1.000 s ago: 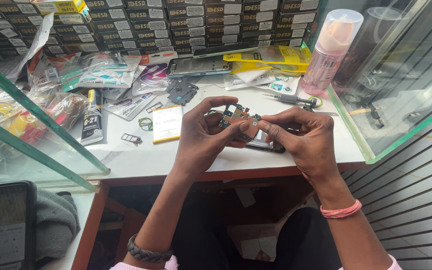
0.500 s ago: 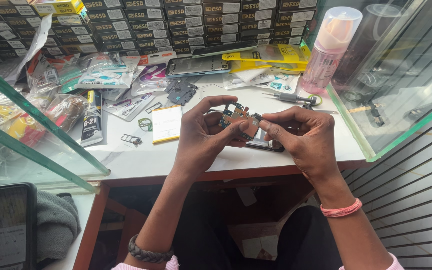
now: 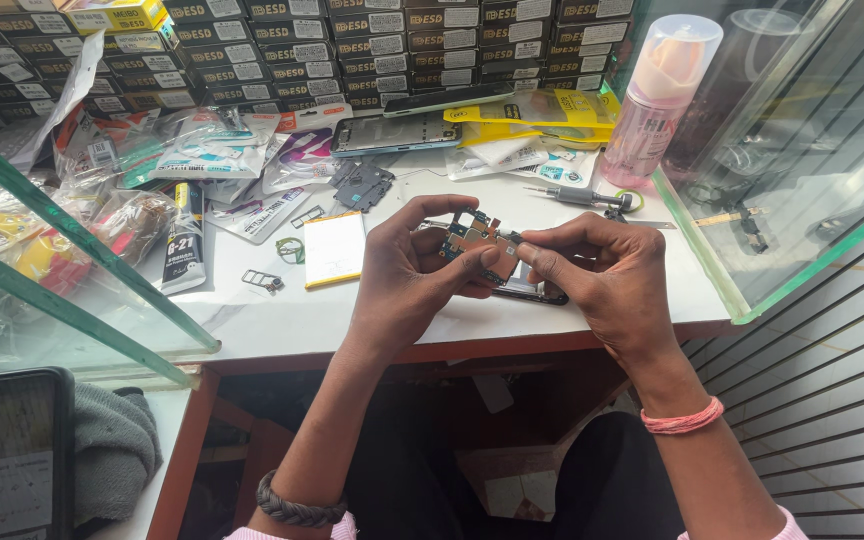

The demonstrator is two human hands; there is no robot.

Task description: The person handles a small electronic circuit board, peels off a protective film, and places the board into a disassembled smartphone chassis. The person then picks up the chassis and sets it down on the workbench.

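My left hand (image 3: 414, 275) and my right hand (image 3: 602, 275) both pinch a small phone circuit board (image 3: 474, 240), held just above the white table (image 3: 282, 320). The board is brown and blue with dark chips. Under my right fingers a dark opened phone body (image 3: 532, 292) lies flat on the table, mostly hidden. A flat white battery with a yellow edge (image 3: 333, 248) lies just left of my left hand.
A screwdriver (image 3: 577, 197) and a pink spray bottle (image 3: 664, 95) stand behind my right hand. A phone frame (image 3: 394, 133), plastic part bags (image 3: 214, 155), a glue tube (image 3: 185, 238) and stacked dark boxes (image 3: 372, 45) fill the back. Glass panels (image 3: 82, 270) flank both sides.
My hands stay in the same place; the fingers have shifted slightly on the circuit board.
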